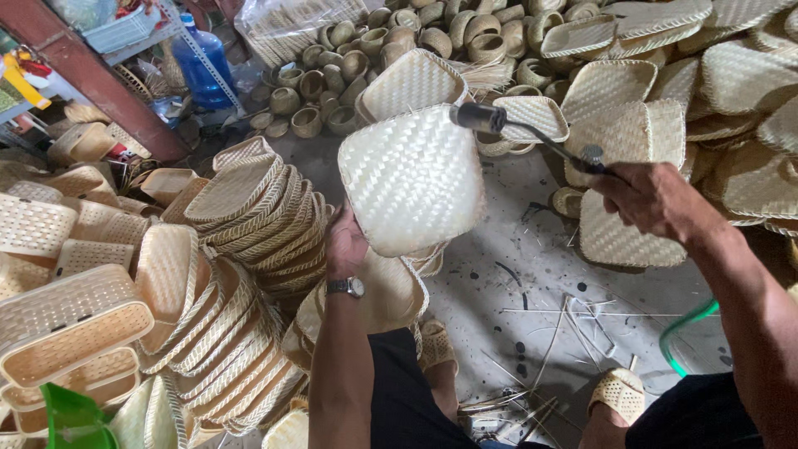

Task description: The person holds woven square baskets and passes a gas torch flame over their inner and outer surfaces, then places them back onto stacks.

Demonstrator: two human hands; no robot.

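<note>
1. Concrete floor [515, 274] littered with loose strips, walled in by stacks of woven trays [249, 216] left of the left hand and small round baskets [349, 58] beyond it.
2. Left hand [345, 245] closed on the lower left edge of a pale square woven basket [411, 179], held up at chest level, bottom facing the camera.
3. Right hand [652, 199] wrapped around the grip of a torch-like tool [532, 137], black nozzle just past the basket's upper right corner. Cannot tell if lit; no flame visible.
4. Risk: nozzle lingering on one spot, likely scorching or igniting the dry weave.
5. Risk: one-edge hold, so basket could pivot or slip toward the nozzle.
6. Risk: dry stacks near both hands and offcuts underfoot, easy spread if sparks drop.
7. Risk: green hose [686, 333] looped below the right forearm, possible snag on a knee or sandal [619, 391], jerking the tool.
</note>
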